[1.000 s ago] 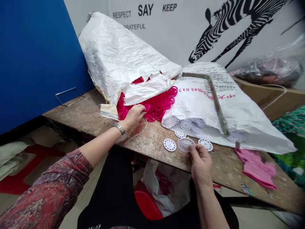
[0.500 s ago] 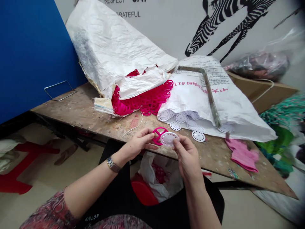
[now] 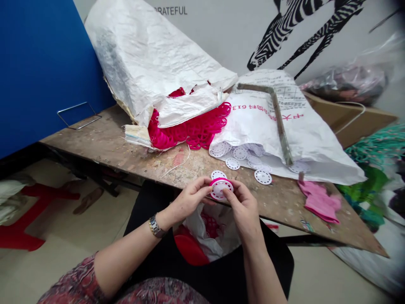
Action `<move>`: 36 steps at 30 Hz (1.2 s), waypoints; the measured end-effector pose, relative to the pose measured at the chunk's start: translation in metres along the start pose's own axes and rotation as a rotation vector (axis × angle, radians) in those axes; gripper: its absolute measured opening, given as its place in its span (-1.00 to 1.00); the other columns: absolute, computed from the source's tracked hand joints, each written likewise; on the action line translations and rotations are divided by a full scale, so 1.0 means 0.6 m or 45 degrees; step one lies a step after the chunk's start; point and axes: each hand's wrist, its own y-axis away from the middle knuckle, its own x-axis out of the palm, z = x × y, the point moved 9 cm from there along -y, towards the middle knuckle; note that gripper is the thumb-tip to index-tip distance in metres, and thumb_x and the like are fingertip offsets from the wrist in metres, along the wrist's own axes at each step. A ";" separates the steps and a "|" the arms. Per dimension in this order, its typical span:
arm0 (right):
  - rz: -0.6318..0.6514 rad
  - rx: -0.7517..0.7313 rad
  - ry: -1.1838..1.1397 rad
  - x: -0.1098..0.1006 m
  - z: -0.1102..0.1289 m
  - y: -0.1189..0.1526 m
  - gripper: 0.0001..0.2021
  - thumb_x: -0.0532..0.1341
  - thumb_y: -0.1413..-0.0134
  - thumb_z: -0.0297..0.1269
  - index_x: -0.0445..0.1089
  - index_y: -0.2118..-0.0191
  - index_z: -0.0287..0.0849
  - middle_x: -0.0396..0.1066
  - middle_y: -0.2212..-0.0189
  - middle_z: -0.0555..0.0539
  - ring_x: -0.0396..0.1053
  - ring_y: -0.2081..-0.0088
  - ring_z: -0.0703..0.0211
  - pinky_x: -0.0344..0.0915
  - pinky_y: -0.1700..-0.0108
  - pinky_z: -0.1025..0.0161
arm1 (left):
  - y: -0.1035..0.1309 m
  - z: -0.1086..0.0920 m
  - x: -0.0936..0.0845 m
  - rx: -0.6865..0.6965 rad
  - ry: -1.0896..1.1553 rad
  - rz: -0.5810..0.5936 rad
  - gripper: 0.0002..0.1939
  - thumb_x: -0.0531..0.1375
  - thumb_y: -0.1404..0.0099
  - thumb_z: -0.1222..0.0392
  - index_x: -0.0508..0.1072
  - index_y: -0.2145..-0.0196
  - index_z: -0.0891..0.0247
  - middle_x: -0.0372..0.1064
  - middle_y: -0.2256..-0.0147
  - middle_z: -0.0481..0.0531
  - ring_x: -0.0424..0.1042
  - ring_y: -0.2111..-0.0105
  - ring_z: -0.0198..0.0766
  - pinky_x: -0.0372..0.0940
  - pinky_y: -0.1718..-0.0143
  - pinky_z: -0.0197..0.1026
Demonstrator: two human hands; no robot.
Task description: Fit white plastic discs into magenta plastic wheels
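Between my two hands, just above the table's front edge, a white slotted plastic disc [image 3: 221, 188] lies against a pink spoked ring [image 3: 212, 196], whose rim shows around it. My left hand [image 3: 193, 196] is closed on the pink ring at its left side. On the right, my right hand [image 3: 242, 202] pinches the white disc, thumb on its face. Another white disc [image 3: 218, 174] lies on the table right behind them. Several more white discs spill from the mouth of a printed white sack, among them a loose disc [image 3: 263, 177].
A torn white sack [image 3: 152, 55] full of pink rings [image 3: 193, 131] leans at the back left. A bent metal bar [image 3: 278, 118] rests on the printed sack [image 3: 253, 118]. Pink cloth [image 3: 321, 200] lies at right. Below the table edge stands a red bucket [image 3: 190, 247] lined with a white bag.
The white disc and the pink ring, half a second ago apart and only overlapping, are now stacked face to face. My hands have come closer together. A disc behind them has come into view.
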 end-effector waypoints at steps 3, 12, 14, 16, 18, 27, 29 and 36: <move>0.012 0.022 0.020 -0.002 0.001 0.004 -0.69 0.38 0.08 -0.07 0.45 0.24 -0.15 0.53 0.35 -0.04 0.45 0.34 0.12 0.39 0.26 0.21 | 0.003 -0.004 0.007 0.014 -0.117 0.079 -0.72 0.11 -0.37 0.05 0.39 0.04 0.20 0.35 0.10 0.07 0.42 0.13 -0.18 0.44 0.21 -0.16; 0.107 -0.047 0.236 0.013 0.015 0.028 -0.79 0.34 -0.01 -0.10 0.47 0.35 -0.14 0.43 0.49 0.02 0.34 0.43 0.19 0.29 0.35 0.28 | 0.007 -0.052 0.019 0.394 -0.940 0.133 -0.72 0.02 -0.44 0.06 0.43 0.25 0.27 0.38 0.36 0.00 0.35 0.33 -0.28 0.21 0.27 -0.25; 0.060 -0.075 0.271 0.010 0.017 0.032 -0.81 0.33 -0.01 -0.12 0.47 0.37 -0.14 0.42 0.50 0.03 0.32 0.43 0.20 0.26 0.36 0.29 | 0.008 -0.051 0.021 0.442 -0.974 0.100 -0.71 0.01 -0.44 0.06 0.42 0.28 0.27 0.36 0.39 -0.01 0.33 0.37 -0.29 0.19 0.30 -0.25; 0.037 -0.070 0.260 0.009 0.016 0.033 -0.82 0.33 0.00 -0.14 0.47 0.38 -0.15 0.42 0.50 0.04 0.32 0.43 0.21 0.26 0.36 0.30 | 0.008 -0.050 0.020 0.450 -0.962 0.062 -0.70 0.00 -0.44 0.06 0.41 0.29 0.29 0.35 0.41 -0.02 0.32 0.38 -0.30 0.17 0.32 -0.26; 0.037 -0.031 0.206 0.010 0.010 0.032 -0.82 0.34 0.01 -0.14 0.48 0.37 -0.15 0.44 0.50 0.03 0.34 0.43 0.20 0.27 0.35 0.30 | 0.007 -0.048 0.019 0.408 -0.921 0.047 -0.70 0.00 -0.45 0.07 0.41 0.28 0.30 0.36 0.39 -0.01 0.32 0.37 -0.31 0.18 0.32 -0.26; 0.046 0.064 -0.002 0.005 -0.015 0.020 -0.75 0.36 0.04 -0.11 0.43 0.30 -0.15 0.51 0.43 -0.02 0.43 0.40 0.14 0.35 0.33 0.25 | 0.006 -0.020 0.013 0.069 -0.676 0.159 -0.73 0.11 -0.37 0.15 0.34 0.01 0.24 0.38 0.22 0.01 0.42 0.37 -0.32 0.35 0.38 -0.29; 0.064 0.004 0.063 0.008 -0.009 0.026 -0.76 0.32 -0.02 -0.13 0.42 0.23 -0.14 0.52 0.38 -0.03 0.45 0.35 0.12 0.36 0.28 0.23 | 0.007 -0.015 0.010 0.060 -0.621 0.132 -0.75 0.11 -0.37 0.15 0.34 0.03 0.24 0.38 0.25 0.00 0.43 0.43 -0.35 0.37 0.41 -0.30; -0.034 -0.143 0.191 -0.002 0.000 0.044 -0.82 0.26 -0.10 -0.23 0.39 0.16 -0.10 0.50 0.31 -0.02 0.45 0.28 0.14 0.35 0.20 0.23 | 0.015 -0.019 0.015 0.165 -0.585 0.068 -0.77 0.11 -0.38 0.15 0.37 0.05 0.25 0.34 0.37 -0.07 0.38 0.57 -0.41 0.33 0.52 -0.33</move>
